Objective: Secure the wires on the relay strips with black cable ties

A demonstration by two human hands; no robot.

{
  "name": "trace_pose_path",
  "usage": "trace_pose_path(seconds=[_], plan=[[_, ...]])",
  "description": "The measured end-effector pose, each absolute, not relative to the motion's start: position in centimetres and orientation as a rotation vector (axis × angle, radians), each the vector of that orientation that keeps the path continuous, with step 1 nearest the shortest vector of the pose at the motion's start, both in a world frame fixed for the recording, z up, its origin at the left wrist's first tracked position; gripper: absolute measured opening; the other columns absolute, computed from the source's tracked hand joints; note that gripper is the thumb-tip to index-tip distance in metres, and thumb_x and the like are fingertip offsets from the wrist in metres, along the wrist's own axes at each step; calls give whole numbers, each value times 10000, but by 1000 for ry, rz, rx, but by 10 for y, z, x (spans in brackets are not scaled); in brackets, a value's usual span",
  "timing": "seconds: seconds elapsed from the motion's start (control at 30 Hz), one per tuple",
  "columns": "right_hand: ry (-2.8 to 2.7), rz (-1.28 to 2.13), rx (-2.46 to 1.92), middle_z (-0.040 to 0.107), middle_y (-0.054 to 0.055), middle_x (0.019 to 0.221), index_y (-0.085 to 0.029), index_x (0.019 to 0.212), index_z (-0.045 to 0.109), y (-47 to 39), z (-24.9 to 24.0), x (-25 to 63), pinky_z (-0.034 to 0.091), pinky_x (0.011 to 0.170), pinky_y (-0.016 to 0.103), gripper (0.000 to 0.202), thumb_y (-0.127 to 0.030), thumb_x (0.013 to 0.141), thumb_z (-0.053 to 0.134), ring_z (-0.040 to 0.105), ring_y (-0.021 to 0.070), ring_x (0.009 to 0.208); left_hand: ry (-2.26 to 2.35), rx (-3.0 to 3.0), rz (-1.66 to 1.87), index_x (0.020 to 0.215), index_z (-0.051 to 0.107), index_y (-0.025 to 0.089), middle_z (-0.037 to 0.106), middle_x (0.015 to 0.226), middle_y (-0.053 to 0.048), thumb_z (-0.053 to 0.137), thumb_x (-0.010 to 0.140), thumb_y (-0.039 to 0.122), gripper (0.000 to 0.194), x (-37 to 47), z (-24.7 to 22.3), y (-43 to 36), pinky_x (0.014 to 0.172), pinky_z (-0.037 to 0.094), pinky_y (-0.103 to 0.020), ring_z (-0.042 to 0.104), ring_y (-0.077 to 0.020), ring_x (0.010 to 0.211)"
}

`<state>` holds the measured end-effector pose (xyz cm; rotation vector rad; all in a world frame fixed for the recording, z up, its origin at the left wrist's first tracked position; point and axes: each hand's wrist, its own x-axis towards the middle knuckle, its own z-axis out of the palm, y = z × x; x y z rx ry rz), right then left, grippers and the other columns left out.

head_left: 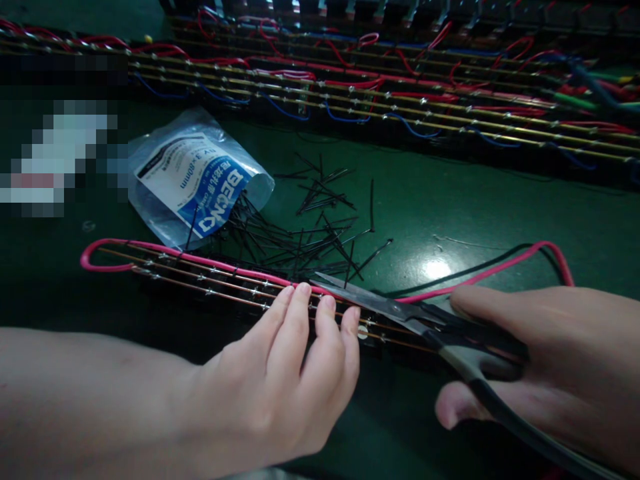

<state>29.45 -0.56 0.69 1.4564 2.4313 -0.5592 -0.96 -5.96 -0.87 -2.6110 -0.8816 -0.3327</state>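
A long black strip with thin metal rods and soldered joints (210,291) lies at the front of the table, and a thick red wire (240,270) runs along its far edge. My left hand (295,380) is closed over the strip's middle, fingertips at the red wire. In my right hand (565,360) is a pair of scissors (400,310) with dark handles. Their blades point left over the strip, just beyond my left fingertips. Whether the blades touch a tie or the wire I cannot tell. Black cable ties (320,247) lie loose just beyond the strip.
An opened plastic bag (195,180) with a blue and white label spills cable ties onto the green table (490,220). Across the back run more rod assemblies (350,93) with red and blue wires. A red and black wire loop (543,250) rises at the right. The left edge is pixelated.
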Motion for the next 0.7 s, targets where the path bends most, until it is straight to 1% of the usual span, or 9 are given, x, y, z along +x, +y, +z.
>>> trace_pose_path(seconds=[0.03,0.07,0.17,0.33,0.43,0.53,0.7], plan=[[2448,-628,1461,687,-12,598,-396,894,706,4,11,284,408,386,350,558,-882,634,616,568,236,421,-883,-2613,-332,1320,628,-21,749,1157,-187,571,941,119,408,-10,-9,-59,879,675,-471,753,-390,1021],[2451,-700,1443,693,-16,596,-394,857,705,10,14,277,389,367,345,544,-886,652,594,568,234,410,-882,-2616,-330,1316,631,-22,751,1154,-186,570,939,116,406,-10,-9,-59,875,677,-468,753,-390,1021],[2472,-750,1451,704,-9,598,-378,791,709,13,19,267,372,353,349,504,-856,690,583,575,235,403,-888,-2617,-319,1314,634,-18,756,1152,-183,564,938,113,405,-10,-9,-60,863,681,-458,755,-387,1018],[2509,-840,1424,703,-34,564,-397,748,715,12,17,265,384,342,337,398,-782,693,634,587,230,393,-884,-2611,-342,1304,645,-12,762,1142,-177,579,932,117,400,-11,-8,-60,852,684,-456,759,-385,1005],[2495,-841,1427,706,-44,557,-396,707,701,15,17,262,391,335,328,333,-726,664,690,598,227,396,-883,-2615,-336,1309,642,-11,761,1147,-178,581,932,120,404,-11,-7,-60,849,684,-454,759,-384,1005],[2480,-802,1456,703,-27,553,-377,687,693,15,19,261,391,334,334,380,-752,626,705,589,225,390,-877,-2615,-331,1316,637,-11,758,1153,-182,554,939,120,408,-11,-8,-61,847,684,-457,758,-382,1010],[2530,-784,1398,714,5,599,-393,774,721,11,20,268,416,370,349,463,-826,707,573,600,234,434,-883,-2619,-334,1321,630,-15,751,1167,-194,542,942,129,415,-11,-9,-60,860,680,-466,753,-383,1028]])
